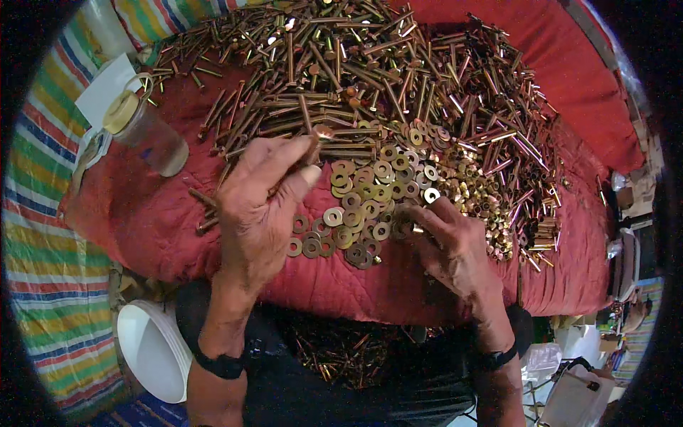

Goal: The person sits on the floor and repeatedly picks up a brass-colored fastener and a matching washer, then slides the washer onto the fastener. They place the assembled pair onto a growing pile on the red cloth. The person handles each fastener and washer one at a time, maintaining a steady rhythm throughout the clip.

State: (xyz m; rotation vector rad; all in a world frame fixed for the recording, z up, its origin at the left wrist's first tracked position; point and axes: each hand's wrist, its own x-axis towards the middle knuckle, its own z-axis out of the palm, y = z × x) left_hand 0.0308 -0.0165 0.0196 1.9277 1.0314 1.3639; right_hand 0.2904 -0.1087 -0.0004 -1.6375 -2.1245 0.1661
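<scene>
I log the left hand (pixel 252 203) as pinched nearly closed, thumb toward forefinger, on what looks like a bolt (pixel 306 115), its long axis running near to far with the far end leaning slightly left, above the near side of the bolt heap (pixel 356 60). The washers (pixel 370 208) lie right and near of those fingers, on the red cloth (pixel 341 290); the right hand (pixel 455 242) is nearer, at their right edge, the nuts (pixel 485 198) just beyond. Its fingers curl half closed; I cannot tell whether they grip anything.
</scene>
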